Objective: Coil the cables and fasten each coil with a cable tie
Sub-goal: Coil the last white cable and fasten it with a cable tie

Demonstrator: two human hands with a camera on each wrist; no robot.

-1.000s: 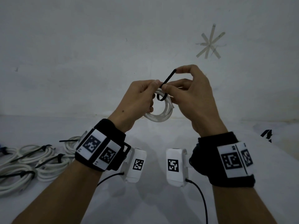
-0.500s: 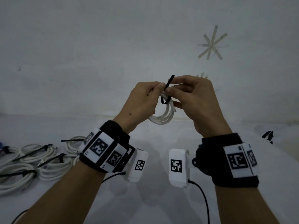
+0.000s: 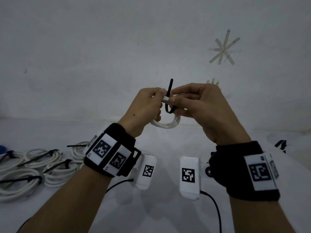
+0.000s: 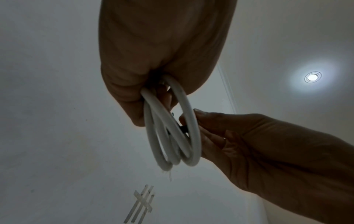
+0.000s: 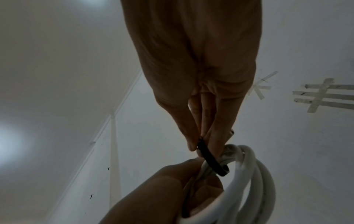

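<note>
Both hands are raised in front of the wall, meeting over a small white cable coil (image 3: 165, 125). My left hand (image 3: 148, 105) grips the coil's top, its loops (image 4: 172, 136) hanging below the curled fingers. A black cable tie (image 3: 169, 96) is looped round the coil's strands, its free end sticking straight up. My right hand (image 3: 198, 105) pinches that tie (image 5: 210, 159) between thumb and fingertips right beside the coil (image 5: 249, 181). The tie's head is hidden between the fingers.
Several white coils (image 3: 33, 167) fastened with black ties lie on the white table (image 3: 159, 216) at the left. A black object (image 3: 281, 145) sits at the table's right edge. Tape crosses (image 3: 223, 47) mark the wall behind. Black camera cables (image 3: 217, 211) trail from both wrists.
The hands have drawn closer together. The tie's free end swung from leaning right to standing upright, and the right fingers slid down onto the loop at the coil.
</note>
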